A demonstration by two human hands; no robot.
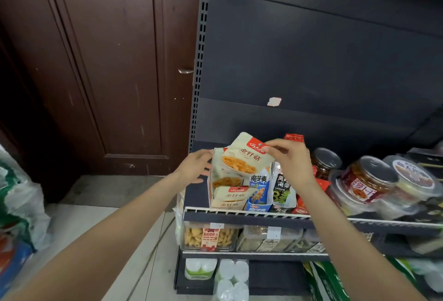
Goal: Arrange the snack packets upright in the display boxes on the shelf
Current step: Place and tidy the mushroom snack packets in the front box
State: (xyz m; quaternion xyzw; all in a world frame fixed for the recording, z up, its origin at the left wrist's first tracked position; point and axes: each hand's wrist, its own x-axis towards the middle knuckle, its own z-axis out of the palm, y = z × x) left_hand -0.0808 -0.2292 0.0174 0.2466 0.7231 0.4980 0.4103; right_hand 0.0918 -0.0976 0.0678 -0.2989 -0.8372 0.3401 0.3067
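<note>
Right hand (291, 160) pinching top of tilted packet (247, 157) above cream box (229, 199). Left hand (194, 165) relaxed, fingers straight, against box's left side. Blue box (257, 194) just right of it on shelf (239, 214).

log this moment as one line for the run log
step: placing packet | right hand: pinches cream packet top, tilted above left box | left hand: open, at box's left side | shelf: stocked

Hidden behind the right hand (291, 160): most of the tall red foil packet (294, 137) at the shelf's back edge. Cut off at the right edge: round clear plastic tubs (414, 178).
</note>
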